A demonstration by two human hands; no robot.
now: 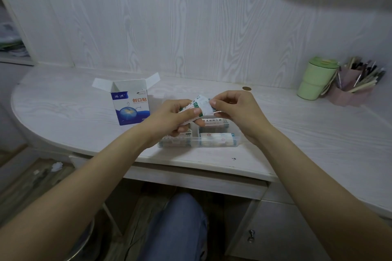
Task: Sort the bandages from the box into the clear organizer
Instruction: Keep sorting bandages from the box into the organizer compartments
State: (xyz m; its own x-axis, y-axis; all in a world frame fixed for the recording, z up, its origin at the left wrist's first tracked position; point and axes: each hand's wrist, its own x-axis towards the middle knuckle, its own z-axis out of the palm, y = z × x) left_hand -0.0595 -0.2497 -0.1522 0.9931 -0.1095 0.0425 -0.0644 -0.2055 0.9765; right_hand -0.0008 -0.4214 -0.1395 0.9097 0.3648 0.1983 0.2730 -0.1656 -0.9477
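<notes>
Bandages (200,105), a small fanned bunch of white wrappers with green print, are held in the air just above the clear organizer (214,144), between the two hands. The left hand (171,117) pinches the bunch from the left, thumb on top and fingers curled beneath. The right hand (235,110) pinches the top wrapper at its right edge between thumb and forefinger, the other fingers folded in. The organizer sits on the white desk (307,133) near its front edge, and its compartments already hold stacks of bandages; the far compartments are mostly hidden behind the hands, so how full they are is hard to judge. The box (132,105), blue and white, stands upright to the left of the organizer and a little farther back, its top flaps open. Far to the right stand a green cup (316,78) and, just beside it, a pink pen holder (352,89) full of pens.
</notes>
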